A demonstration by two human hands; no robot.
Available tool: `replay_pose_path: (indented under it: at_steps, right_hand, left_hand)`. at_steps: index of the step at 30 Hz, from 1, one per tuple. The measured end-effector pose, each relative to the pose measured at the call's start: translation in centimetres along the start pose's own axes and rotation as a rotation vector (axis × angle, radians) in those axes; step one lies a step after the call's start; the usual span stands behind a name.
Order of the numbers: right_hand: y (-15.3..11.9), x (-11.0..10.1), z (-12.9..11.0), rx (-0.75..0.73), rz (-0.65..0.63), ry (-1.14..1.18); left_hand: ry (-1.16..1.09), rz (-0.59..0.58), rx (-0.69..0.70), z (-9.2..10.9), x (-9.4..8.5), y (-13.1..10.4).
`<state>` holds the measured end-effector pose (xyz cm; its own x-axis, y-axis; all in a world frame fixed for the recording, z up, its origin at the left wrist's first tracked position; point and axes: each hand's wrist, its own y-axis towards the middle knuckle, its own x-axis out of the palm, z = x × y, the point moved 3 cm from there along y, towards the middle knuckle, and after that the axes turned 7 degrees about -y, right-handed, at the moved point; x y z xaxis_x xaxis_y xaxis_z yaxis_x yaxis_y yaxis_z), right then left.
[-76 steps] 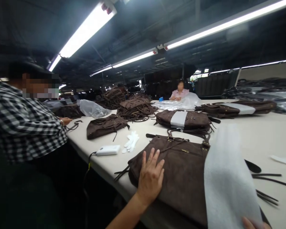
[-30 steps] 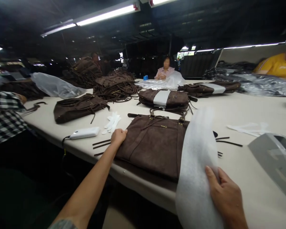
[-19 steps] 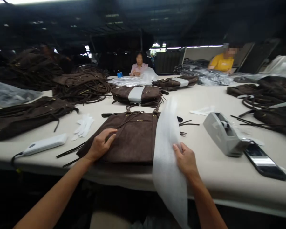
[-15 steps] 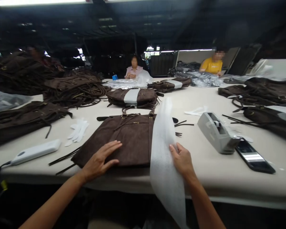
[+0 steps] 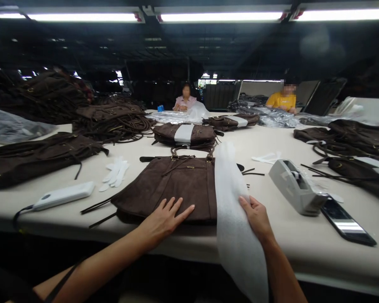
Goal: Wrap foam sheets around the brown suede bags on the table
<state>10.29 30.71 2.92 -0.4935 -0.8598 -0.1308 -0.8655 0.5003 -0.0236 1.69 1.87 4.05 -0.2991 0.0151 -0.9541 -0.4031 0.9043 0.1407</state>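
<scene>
A dark brown handbag (image 5: pixel 183 185) lies flat at the table's front edge, its handles pointing away from me. My left hand (image 5: pixel 167 216) rests on the lower front of the bag with its fingers spread. A long white sheet of thin wrapping foam (image 5: pixel 235 223) covers the bag's right end and hangs down over the table edge. My right hand (image 5: pixel 255 214) grips the right edge of this sheet between thumb and fingers. Thin dark straps stick out from both sides of the bag.
A grey tape dispenser (image 5: pixel 295 189) and a phone (image 5: pixel 347 221) stand to the right. On the left lie white gloves (image 5: pixel 115 173) and a white corded device (image 5: pixel 65 195). Behind is a bag with a white band (image 5: pixel 183 134). Two people sit across the table.
My left hand has slid right across the bag, its fingers now more spread. My right hand keeps its hold on the white sheet. The camera view has tilted up.
</scene>
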Motion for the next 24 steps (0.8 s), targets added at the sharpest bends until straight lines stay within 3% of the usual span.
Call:
replay_pose_path:
  at_steps: [3, 5, 7, 9, 11, 14, 16, 21, 24]
  right_hand:
    - [-0.6, -0.4, -0.9, 0.007, 0.03, 0.143]
    - [-1.7, -1.8, -2.2, -0.062, 0.125, 0.2]
    - [-3.7, -4.6, -4.1, -0.145, 0.315, 0.196]
    - [-6.5, -8.2, -5.9, -0.169, 0.525, 0.131]
    - [-9.5, -11.4, -6.9, -0.096, 0.597, 0.058]
    - [-13.3, -13.6, -6.1, 0.067, 0.42, -0.004]
    - [-14.8, -12.7, -4.7, 0.129, 0.205, -0.012]
    - [-15.4, -5.0, -2.5, 0.021, -0.413, 0.086]
    - [-14.4, -0.9, -2.4, 0.013, -0.583, 0.169]
  left_hand:
    - [0.006, 0.024, -0.041, 0.7, 0.1, 1.3]
    - [0.01, 0.069, -0.037, 0.6, 0.0, 1.5]
    - [-0.031, 0.097, -0.084, -0.3, -0.5, 1.6]
    - [-0.125, 0.112, -0.217, -2.2, -1.8, 2.1]
    - [-0.227, 0.142, -0.399, -4.9, -4.2, 3.2]
    - [-0.293, 0.236, -0.708, -9.5, -8.7, 5.3]
    - [-0.297, 0.285, -0.848, -12.1, -11.1, 6.7]
    - [-0.299, 0.361, -0.986, -15.3, -13.9, 8.4]
    - [-0.317, 0.418, -1.03, -15.6, -14.8, 8.3]
